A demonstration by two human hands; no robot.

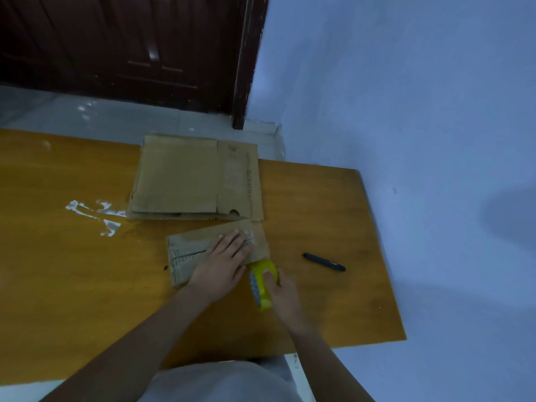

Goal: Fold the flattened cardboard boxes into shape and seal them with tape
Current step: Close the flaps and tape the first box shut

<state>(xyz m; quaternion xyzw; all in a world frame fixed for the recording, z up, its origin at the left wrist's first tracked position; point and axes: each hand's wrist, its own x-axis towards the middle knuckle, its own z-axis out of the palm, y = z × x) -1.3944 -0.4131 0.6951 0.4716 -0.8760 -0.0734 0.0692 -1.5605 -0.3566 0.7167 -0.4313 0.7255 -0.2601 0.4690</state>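
left hand point(223, 261): flat, fingers straight, pressing box point(185, 256) | right hand point(282, 291): curled around tape roll point(262, 281), near table's point(333, 300) front edge

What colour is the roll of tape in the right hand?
Yellow; the tape roll held by the right hand shows best in the head view.

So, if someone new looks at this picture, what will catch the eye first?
Probably the yellow tape roll, gripped by the right hand near the middle of the orange table. Beside it, the left hand presses flat on a small box. Behind lies a stack of flat cardboard, and a black pen to the right.
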